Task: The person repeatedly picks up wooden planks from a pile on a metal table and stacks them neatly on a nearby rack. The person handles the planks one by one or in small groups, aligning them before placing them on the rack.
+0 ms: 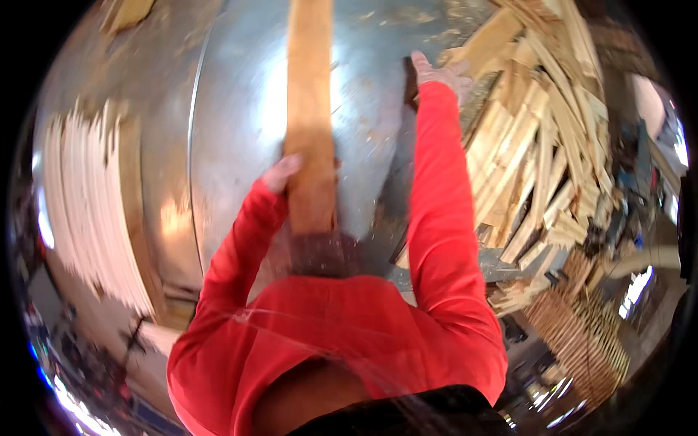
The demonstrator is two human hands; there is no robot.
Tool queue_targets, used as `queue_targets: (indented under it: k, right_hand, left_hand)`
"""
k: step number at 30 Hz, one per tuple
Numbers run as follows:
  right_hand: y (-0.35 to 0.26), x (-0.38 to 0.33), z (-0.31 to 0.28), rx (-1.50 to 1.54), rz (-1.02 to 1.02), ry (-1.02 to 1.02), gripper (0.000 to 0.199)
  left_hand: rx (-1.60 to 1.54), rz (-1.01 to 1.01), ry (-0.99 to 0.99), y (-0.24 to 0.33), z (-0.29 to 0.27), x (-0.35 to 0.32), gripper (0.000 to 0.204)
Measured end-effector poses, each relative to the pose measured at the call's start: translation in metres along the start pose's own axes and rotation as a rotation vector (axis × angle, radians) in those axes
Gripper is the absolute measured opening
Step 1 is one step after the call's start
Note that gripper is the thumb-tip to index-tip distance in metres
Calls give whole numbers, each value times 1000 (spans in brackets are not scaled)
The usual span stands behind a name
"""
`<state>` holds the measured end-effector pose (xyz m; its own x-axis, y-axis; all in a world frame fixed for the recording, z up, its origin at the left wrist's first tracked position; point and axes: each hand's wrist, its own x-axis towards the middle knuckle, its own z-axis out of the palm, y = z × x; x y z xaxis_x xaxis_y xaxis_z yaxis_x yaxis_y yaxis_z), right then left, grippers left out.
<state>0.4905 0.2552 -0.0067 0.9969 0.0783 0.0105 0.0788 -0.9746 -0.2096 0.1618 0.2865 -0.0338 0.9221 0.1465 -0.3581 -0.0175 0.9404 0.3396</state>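
A long brown wooden board (311,109) runs from the far edge of the metal table toward my body. My left hand (282,173) grips its left edge near the close end; the fingers are partly hidden by the board. Farther off on the right, my right hand (442,76) is stretched out with its fingers spread. It lies between a small dark block (411,86) and a pale wooden piece (488,45) at the edge of a loose heap of wood strips (520,145). Whether it touches either is blurred.
On the left, thin pale slats (91,207) lie side by side in a stack. The metal table (233,94) has a seam and scattered wood chips. Another piece of wood (131,13) is at the far left. Below right stands a neat pile of sticks (574,338).
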Motion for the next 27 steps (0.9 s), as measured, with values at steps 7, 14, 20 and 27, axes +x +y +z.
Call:
queue_targets:
  k: [7, 14, 20, 27]
  right_hand:
    - [76, -36, -19, -160, -69, -115, 87]
    - [230, -86, -3, 1645, 112, -980, 44]
    - [245, -135, -37, 1651, -89, -1178, 62]
    - [215, -205, -98, 427, -651, -721, 55]
  left_hand:
    - [125, 128, 226, -61, -12, -4, 61]
    - [463, 203, 734, -93, 45, -1, 55]
    - [-746, 71, -656, -127, 8, 1, 65]
    - [-319, 120, 80, -144, 10, -25, 60]
